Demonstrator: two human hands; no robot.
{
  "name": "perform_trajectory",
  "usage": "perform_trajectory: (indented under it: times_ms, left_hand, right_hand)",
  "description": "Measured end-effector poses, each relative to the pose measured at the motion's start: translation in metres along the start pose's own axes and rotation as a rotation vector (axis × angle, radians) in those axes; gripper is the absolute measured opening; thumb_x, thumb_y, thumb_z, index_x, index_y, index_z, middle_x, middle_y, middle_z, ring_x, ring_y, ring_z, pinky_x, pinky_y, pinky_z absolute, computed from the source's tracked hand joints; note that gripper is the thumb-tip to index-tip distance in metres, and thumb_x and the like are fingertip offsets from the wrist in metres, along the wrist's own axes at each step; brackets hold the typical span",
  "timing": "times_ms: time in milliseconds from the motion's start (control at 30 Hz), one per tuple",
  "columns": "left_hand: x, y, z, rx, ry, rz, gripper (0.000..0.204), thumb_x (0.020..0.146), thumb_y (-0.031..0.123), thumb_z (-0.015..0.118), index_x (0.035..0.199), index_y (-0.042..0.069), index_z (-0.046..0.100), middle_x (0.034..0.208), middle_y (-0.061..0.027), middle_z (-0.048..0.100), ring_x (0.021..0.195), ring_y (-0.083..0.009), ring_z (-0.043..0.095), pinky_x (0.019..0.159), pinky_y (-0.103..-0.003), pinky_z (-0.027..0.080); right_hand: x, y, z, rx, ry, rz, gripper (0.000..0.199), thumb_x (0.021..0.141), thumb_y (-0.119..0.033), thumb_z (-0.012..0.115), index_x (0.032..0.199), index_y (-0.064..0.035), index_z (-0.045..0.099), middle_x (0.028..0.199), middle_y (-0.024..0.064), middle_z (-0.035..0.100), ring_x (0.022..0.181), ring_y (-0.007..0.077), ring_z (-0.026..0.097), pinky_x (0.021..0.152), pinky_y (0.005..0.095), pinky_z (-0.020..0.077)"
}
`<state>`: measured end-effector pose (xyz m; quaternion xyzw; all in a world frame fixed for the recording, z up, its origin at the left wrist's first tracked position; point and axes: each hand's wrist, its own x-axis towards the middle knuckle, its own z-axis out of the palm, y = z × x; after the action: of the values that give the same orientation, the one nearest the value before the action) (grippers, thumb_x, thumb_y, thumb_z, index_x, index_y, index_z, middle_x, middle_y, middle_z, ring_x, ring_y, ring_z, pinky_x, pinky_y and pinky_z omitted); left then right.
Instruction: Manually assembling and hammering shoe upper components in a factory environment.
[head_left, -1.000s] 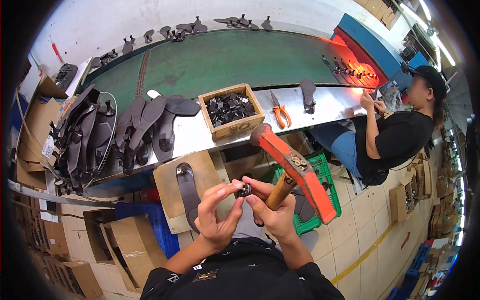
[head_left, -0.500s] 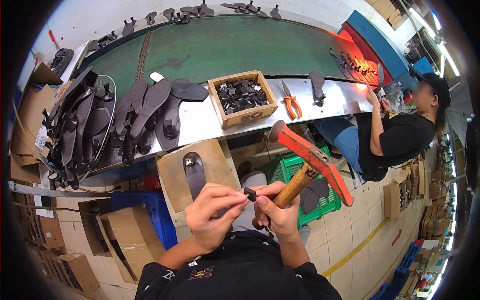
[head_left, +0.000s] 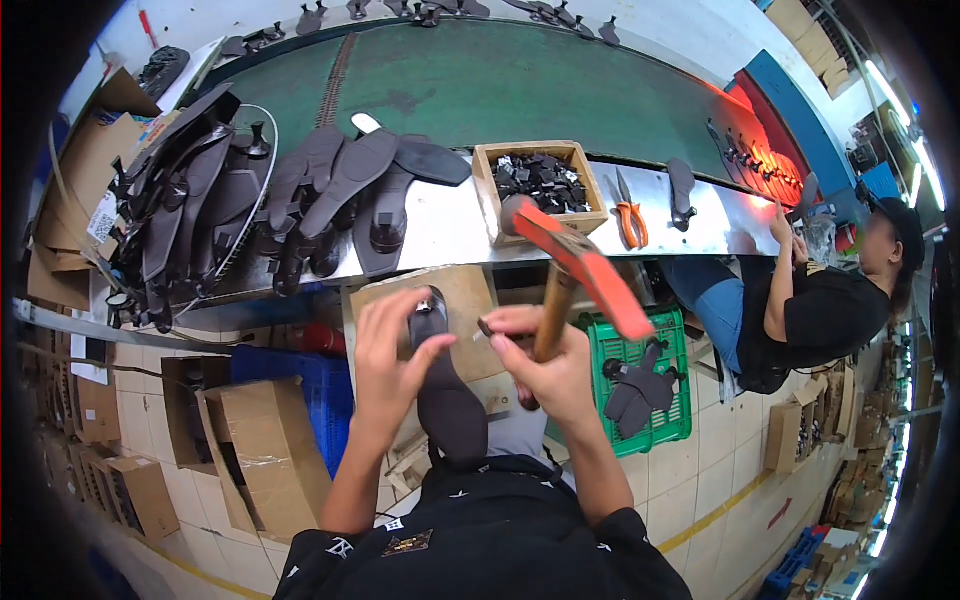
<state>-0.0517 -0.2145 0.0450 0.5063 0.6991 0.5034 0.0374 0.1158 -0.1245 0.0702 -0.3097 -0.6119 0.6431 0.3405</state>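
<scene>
Hammer and Small Part Held Over a Dark Insole

While the left hand pressed its spread fingers against a dark, flat shoe insole, the right hand was wrapped tightly round the wooden handle of a hammer with an orange-red head. That hand also pinched a small dark metal piece between thumb and forefinger, just beside the narrow end of the insole. The left hand's fingers were open rather than clenched, the thumb touching the insole's edge; it held the insole down rather than gripping it. The insole lay lengthwise on a tan wooden work board, running from the board's middle toward its near edge and past it toward the person's lap.

Beyond the board's far edge stood a shiny steel bench. Near the bench's middle sat an open wooden box of small dark metal parts, with orange-handled pliers just beside it on the right. A heap of dark shoe soles covered the bench's left end. Below the bench's right part stood a green plastic crate holding dark cut pieces. A co-worker in a black top sat at the bench's right end
</scene>
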Motion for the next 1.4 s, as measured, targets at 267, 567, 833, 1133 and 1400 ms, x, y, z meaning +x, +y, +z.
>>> perform_trajectory:
  times_ms: [267,567,833,1133,1400]
  left_hand:
    - [-0.001,-0.064,0.015,-0.126,-0.081,-0.052,0.033,0.072,0.006,0.079,0.103,0.003,0.070,0.104,-0.0124,0.071,0.103,-0.0294,0.065,0.097,-0.039,0.046]
    - [-0.003,-0.065,0.005,-0.155,-0.086,-0.061,0.029,0.071,0.007,0.079,0.097,0.001,0.069,0.098,-0.0152,0.070,0.099,-0.0327,0.065,0.094,-0.040,0.046]
    - [-0.006,-0.073,0.001,-0.245,-0.156,-0.071,0.027,0.074,0.013,0.081,0.094,0.000,0.068,0.089,-0.0153,0.069,0.087,-0.0317,0.067,0.083,-0.039,0.050]
    - [0.006,-0.076,-0.003,-0.327,-0.158,0.027,0.026,0.077,0.008,0.080,0.100,-0.003,0.072,0.087,-0.0126,0.073,0.076,-0.0128,0.067,0.067,-0.027,0.052]
    - [0.001,-0.082,-0.001,-0.373,-0.213,-0.135,0.027,0.076,0.002,0.078,0.101,-0.003,0.074,0.092,-0.0093,0.074,0.079,-0.0090,0.066,0.071,-0.023,0.054]
  right_hand:
    - [0.060,0.039,0.022,-0.312,-0.252,-0.244,0.018,0.085,-0.006,0.071,0.100,0.0032,0.067,0.091,0.0128,0.069,0.077,0.0203,0.066,0.071,0.0315,0.0510]
    - [0.067,0.036,0.033,-0.501,-0.363,-0.445,0.019,0.080,0.002,0.067,0.099,0.0050,0.063,0.096,0.0170,0.066,0.086,0.0344,0.064,0.078,0.0351,0.0505]
    - [0.057,0.027,0.033,-0.698,-0.400,-0.455,0.022,0.078,0.004,0.068,0.100,0.0031,0.064,0.101,0.0169,0.066,0.089,0.0327,0.065,0.079,0.0356,0.0513]
    - [0.009,-0.003,0.035,-0.495,-0.141,-0.277,0.026,0.096,-0.014,0.062,0.118,-0.0014,0.060,0.068,0.0037,0.056,0.060,0.0110,0.056,0.056,0.0282,0.0443]
    - [-0.049,-0.037,0.026,-0.539,-0.213,-0.138,0.037,0.099,-0.014,0.057,0.130,0.0024,0.046,0.084,0.0235,0.063,0.076,0.0389,0.068,0.065,0.0381,0.0511]
